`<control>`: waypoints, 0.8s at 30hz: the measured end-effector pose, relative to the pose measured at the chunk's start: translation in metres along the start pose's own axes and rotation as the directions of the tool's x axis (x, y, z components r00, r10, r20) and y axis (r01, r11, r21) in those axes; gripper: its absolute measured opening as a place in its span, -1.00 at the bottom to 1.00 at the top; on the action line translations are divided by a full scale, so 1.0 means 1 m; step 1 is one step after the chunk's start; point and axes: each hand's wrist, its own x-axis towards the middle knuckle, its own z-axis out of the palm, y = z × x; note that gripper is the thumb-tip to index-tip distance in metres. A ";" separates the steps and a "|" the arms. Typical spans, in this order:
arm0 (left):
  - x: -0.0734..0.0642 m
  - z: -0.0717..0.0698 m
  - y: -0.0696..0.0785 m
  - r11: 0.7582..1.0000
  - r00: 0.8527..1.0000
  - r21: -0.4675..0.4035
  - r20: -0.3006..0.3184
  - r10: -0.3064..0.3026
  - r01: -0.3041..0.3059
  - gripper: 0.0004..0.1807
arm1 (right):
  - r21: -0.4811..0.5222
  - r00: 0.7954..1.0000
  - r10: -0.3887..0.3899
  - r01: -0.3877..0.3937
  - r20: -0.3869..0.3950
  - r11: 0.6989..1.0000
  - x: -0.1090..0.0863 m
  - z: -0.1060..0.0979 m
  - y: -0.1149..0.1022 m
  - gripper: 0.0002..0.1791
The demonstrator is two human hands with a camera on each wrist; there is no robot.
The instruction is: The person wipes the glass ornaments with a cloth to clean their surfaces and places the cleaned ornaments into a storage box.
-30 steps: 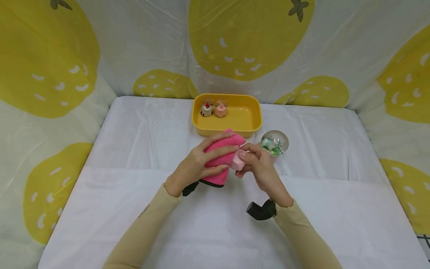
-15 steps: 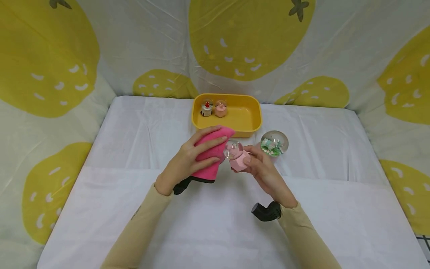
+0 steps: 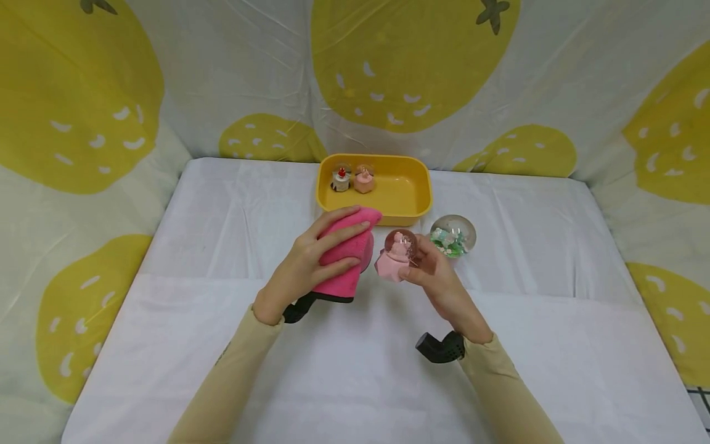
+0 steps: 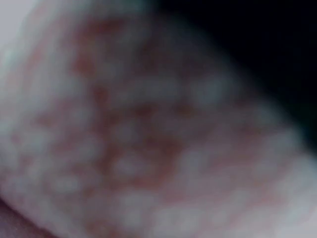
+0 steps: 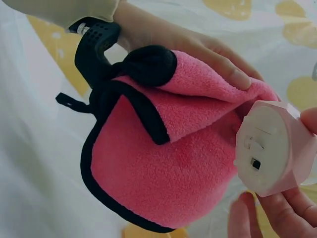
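In the head view, my left hand [image 3: 305,262] grips a folded pink cloth [image 3: 339,287] with a black border, its fingers spread over the outside. To its right, my right hand [image 3: 440,277] holds a small snow globe [image 3: 392,264] by its faceted pink base. A pale pink figure stands inside the clear dome, which points up. The right wrist view shows the white underside of the base [image 5: 262,148], with a small dark switch, close to the cloth [image 5: 188,168]. In the left wrist view a blurred mottled surface fills most of the picture.
Behind the hands, a yellow tray [image 3: 402,192] holds a white globe ornament with a red top [image 3: 341,179] and a pink one [image 3: 363,180] at its left end. A larger snow globe [image 3: 453,237] with green and white decoration stands just beyond my right hand on the white-covered table [image 3: 233,234].
The cloth and left hand have moved left, off the snow globe. My right hand has turned the globe from dome-leftward to dome-up, slightly to the right.
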 end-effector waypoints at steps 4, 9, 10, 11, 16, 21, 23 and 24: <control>0.000 0.000 0.000 1.000 1.000 -0.009 0.000 0.001 -0.001 -0.37 | -0.012 1.000 -0.015 0.015 -0.020 1.000 0.001 -0.001 -0.002 -0.43; -0.001 -0.001 0.000 1.000 1.000 -0.005 0.005 -0.009 0.009 -0.37 | -0.052 0.997 -0.065 0.062 -0.051 0.997 0.001 0.000 -0.007 -0.42; -0.001 -0.001 0.000 1.000 1.000 -0.004 0.007 -0.012 0.012 -0.37 | -0.059 0.996 -0.072 0.069 -0.059 0.996 0.001 0.000 -0.008 -0.42; -0.001 -0.001 0.000 1.000 1.000 -0.003 0.008 -0.015 0.015 -0.37 | -0.069 0.995 -0.079 0.074 -0.067 0.995 0.001 0.000 -0.008 -0.43; -0.002 -0.001 0.002 0.999 0.999 -0.001 0.020 -0.039 0.039 -0.37 | -0.115 0.988 -0.118 0.106 -0.101 0.988 0.000 0.000 -0.012 -0.43; -0.002 0.000 0.003 0.999 0.999 -0.006 0.018 -0.049 0.049 -0.37 | -0.161 0.981 -0.166 0.148 -0.102 0.976 0.001 0.002 -0.013 -0.41; -0.001 0.000 0.004 0.999 0.999 -0.010 0.012 -0.048 0.048 -0.37 | -0.173 0.979 -0.185 0.168 -0.089 0.970 0.002 0.003 -0.013 -0.42; -0.001 0.001 0.004 0.999 0.999 -0.012 0.009 -0.047 0.047 -0.37 | -0.183 0.977 -0.197 0.180 -0.080 0.966 0.002 0.003 -0.013 -0.44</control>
